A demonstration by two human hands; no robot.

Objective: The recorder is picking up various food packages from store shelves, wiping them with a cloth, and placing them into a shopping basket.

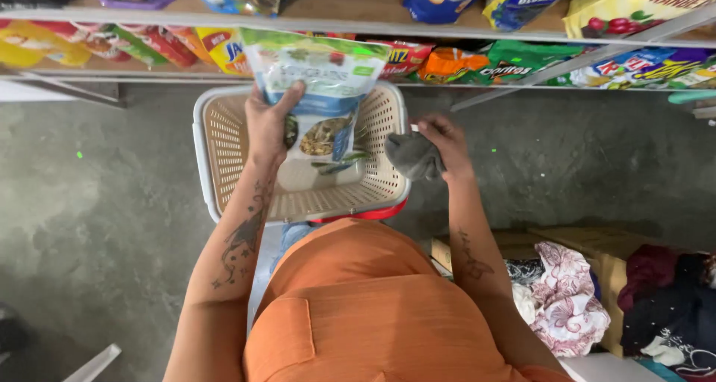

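Snack pouch (322,91), pale blue-white with a green top edge and a clear window showing grainy contents, is up in the left hand (267,124), held upright over the basket (216,139) and in front of the shelf edge (149,16). Left hand: fingers wrapped round the pouch's lower left side, thumb on the front, firm closed grip. Left forearm runs up from lower left, tattooed, wrist roughly straight. Right hand (445,145): closed round a crumpled grey cloth (412,157), knuckles up, just beside the basket's right rim; cloth touches or overlaps that rim, can't tell which. Right forearm comes up from lower right, also tattooed. Basket is beige perforated plastic with a white rim, sitting in front of the person's orange top (358,307); its visible floor looks bare under the pouch, part of it hidden by the pouch. Something red (358,214) shows under its near edge. Shelves above carry rows of colourful snack bags (477,65). Lower right: open cardboard box (611,251) holding bunched fabrics, floral pink-white and dark pieces. Grey concrete floor (97,203) around.
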